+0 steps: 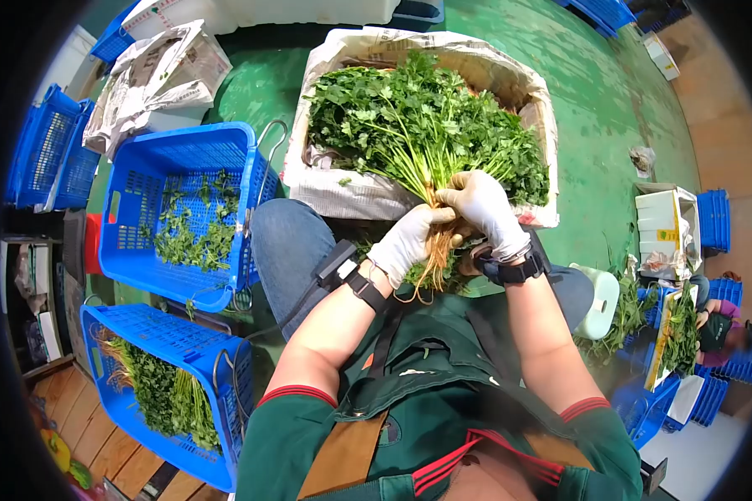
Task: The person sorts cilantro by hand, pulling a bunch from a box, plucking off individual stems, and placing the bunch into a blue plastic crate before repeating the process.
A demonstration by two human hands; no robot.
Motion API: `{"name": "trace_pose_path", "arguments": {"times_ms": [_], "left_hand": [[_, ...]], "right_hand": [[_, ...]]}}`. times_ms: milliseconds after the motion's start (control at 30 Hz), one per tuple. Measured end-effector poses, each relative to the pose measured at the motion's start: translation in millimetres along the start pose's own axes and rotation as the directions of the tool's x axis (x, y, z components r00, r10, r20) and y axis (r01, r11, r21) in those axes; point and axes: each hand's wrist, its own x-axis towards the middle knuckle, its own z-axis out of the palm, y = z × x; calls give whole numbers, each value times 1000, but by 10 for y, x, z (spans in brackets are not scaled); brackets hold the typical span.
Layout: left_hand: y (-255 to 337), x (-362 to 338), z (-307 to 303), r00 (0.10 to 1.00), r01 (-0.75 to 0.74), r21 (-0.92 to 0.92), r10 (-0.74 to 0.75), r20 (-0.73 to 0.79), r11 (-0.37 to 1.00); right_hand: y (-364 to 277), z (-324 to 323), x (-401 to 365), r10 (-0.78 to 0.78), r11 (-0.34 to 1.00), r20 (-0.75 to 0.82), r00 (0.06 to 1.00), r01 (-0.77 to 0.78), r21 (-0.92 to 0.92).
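Observation:
A bunch of leafy green herbs (414, 159) with orange-brown roots is held between my two gloved hands. My left hand (414, 238), in a white glove, closes around the lower stems just above the roots. My right hand (480, 209), also gloved in white, pinches the stems a little higher, close beside it. The roots (436, 259) hang down below the hands. Behind the bunch stands a box lined with newspaper (359, 194), full of more green herbs (342, 108). The leaves of the held bunch overlap those in the box.
A blue basket (251, 167) with loose leaves stands at the left; below it another blue basket (226, 346) holds bundled herbs. Newspaper (163, 79) covers a box at upper left. At right are a pale green stool (600, 305), a white box (658, 230) and a person (723, 321) beside herbs.

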Motion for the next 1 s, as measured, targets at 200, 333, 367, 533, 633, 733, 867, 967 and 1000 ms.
{"name": "trace_pose_path", "arguments": {"times_ms": [200, 333, 367, 533, 633, 733, 867, 967, 1000], "left_hand": [[18, 73, -92, 987, 137, -177, -150, -61, 975], [44, 101, -21, 976, 158, -24, -160, -149, 987], [41, 97, -5, 976, 159, -21, -160, -148, 987], [57, 26, 56, 975, 110, -10, -109, -195, 994], [63, 45, 74, 969, 116, -3, -114, -219, 993], [66, 45, 95, 957, 124, 15, -115, -267, 992], [58, 39, 91, 956, 118, 16, -109, -274, 993], [46, 50, 95, 946, 99, 28, -85, -314, 995], [37, 58, 74, 943, 104, 37, -87, -320, 994]], "right_hand": [[-18, -77, 241, -195, 980, -438, 878, 161, -115], [49, 39, 720, -501, 843, -629, 594, 500, -199], [69, 47, 771, -438, 887, -561, 703, 438, -144], [205, -58, 627, -277, 940, -460, 844, 338, 54], [274, -212, 342, -190, 948, -455, 870, 283, 146], [383, -245, 166, -248, 944, -506, 826, 325, 67], [442, -266, -95, -355, 925, -582, 732, 367, -102], [384, -185, -297, -198, 845, -461, 865, 389, 367], [356, -133, -376, -282, 855, -446, 850, 434, 286]]}}
